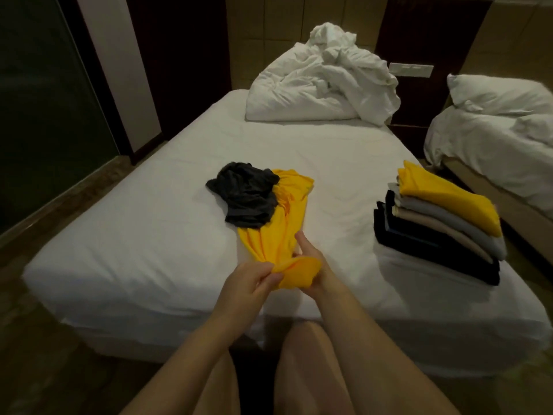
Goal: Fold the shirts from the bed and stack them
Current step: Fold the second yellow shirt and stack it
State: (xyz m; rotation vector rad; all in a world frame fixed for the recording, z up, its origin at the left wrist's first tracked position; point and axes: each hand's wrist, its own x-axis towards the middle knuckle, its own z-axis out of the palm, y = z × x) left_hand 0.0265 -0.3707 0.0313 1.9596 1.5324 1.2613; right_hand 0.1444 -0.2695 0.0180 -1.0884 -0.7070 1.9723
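- both hands meet at the near end of a yellow shirt (pixel 284 217) lying unfolded on the bed (pixel 134 235).
- left hand (pixel 251 280) pinches its bunched hem; right hand (pixel 311 259) grips the same hem from the other side.
- a crumpled dark grey shirt (pixel 244 199) lies partly over the yellow shirt's far left side.
- to the right, a folded stack (pixel 434 232), yellow on top.
- a rumpled white duvet (pixel 323 82) sits at the bed's head.

Yellow shirt (pixel 281 223) hides most of right hand (pixel 309 265).
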